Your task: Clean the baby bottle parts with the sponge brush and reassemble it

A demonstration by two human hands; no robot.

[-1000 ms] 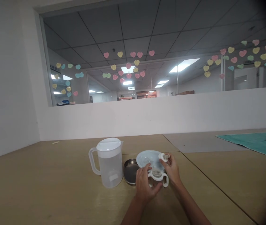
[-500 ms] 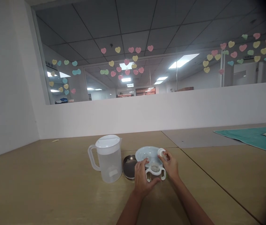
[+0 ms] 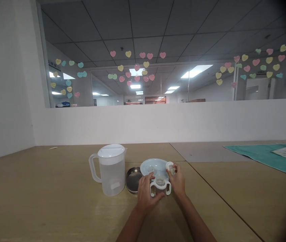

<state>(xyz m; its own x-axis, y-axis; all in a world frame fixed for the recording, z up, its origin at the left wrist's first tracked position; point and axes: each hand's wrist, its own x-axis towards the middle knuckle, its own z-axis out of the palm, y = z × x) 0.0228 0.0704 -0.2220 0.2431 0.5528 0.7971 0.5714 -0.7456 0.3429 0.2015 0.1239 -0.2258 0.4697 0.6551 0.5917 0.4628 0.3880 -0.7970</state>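
On the wooden table [image 3: 57,201], the small clear bottle [image 3: 160,182] is standing upright near the front of the pale blue bowl [image 3: 158,163], open mouth facing up. The left hand [image 3: 145,196] is gripping the bottle body from the side, with fingers behind and thumb across the front. Above and to the right of the bottle mouth, the right hand [image 3: 179,183] is pinching the white cap [image 3: 169,164] between thumb and fingers. A clear piece is showing below the cap's rim; its exact shape is too small to tell.

Handling, as judged: the bottle is probably light and stiff-walled, and its smooth surface may be slippery if wet. Whether it is plastic or glass cannot be told. Take hold around the body or by the two white side handles [image 3: 170,189], leaving the mouth uncovered. The cap is likely light with a firm rim; grasp it by that rim, as the clear part may be softer or more delicate.

To the left of the bowl, the round metal dish [image 3: 133,180] is resting beside the lidded pitcher [image 3: 112,176]. A clear object [image 3: 152,170] is lying inside the bowl.
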